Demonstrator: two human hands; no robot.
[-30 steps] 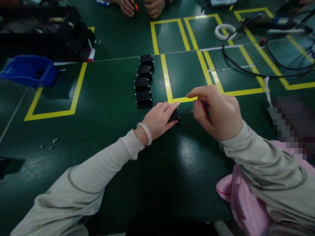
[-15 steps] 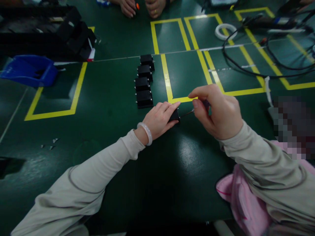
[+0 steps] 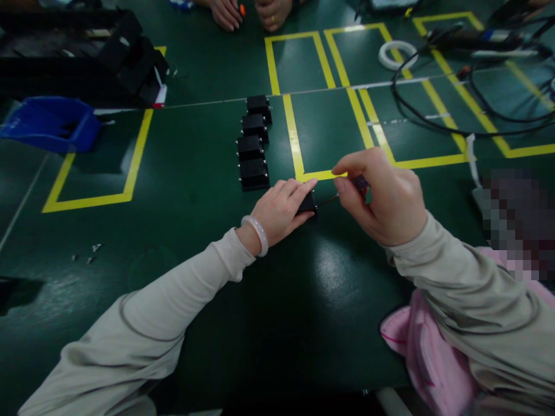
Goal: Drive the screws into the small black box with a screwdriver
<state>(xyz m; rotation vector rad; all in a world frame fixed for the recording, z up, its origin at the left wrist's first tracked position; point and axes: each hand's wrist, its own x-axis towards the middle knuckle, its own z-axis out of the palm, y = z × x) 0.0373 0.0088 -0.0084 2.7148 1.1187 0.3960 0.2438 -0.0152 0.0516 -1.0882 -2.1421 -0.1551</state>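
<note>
My left hand (image 3: pixel 284 209) is closed over a small black block (image 3: pixel 307 203) and holds it on the green table; most of the block is under my fingers. In my right hand (image 3: pixel 381 193) is a screwdriver (image 3: pixel 359 184), its handle mostly hidden by the fingers. The thin shaft points left, its tip at a screw on the block's right end. Just beyond my left hand, several similar black blocks (image 3: pixel 254 171) stand in a column, with shiny screws at their ends.
Several loose screws (image 3: pixel 92 254) lie at the left. A blue bin (image 3: pixel 54 124) stands near black racks (image 3: pixel 78 58). At the back are another person's hands (image 3: pixel 249 13), a white tape roll (image 3: pixel 398 55) and black cables (image 3: pixel 427 124). Pink cloth (image 3: pixel 429 352) hangs at the lower right.
The fingers of my right hand have shifted slightly on the screwdriver. My left hand and the block have stayed in place.
</note>
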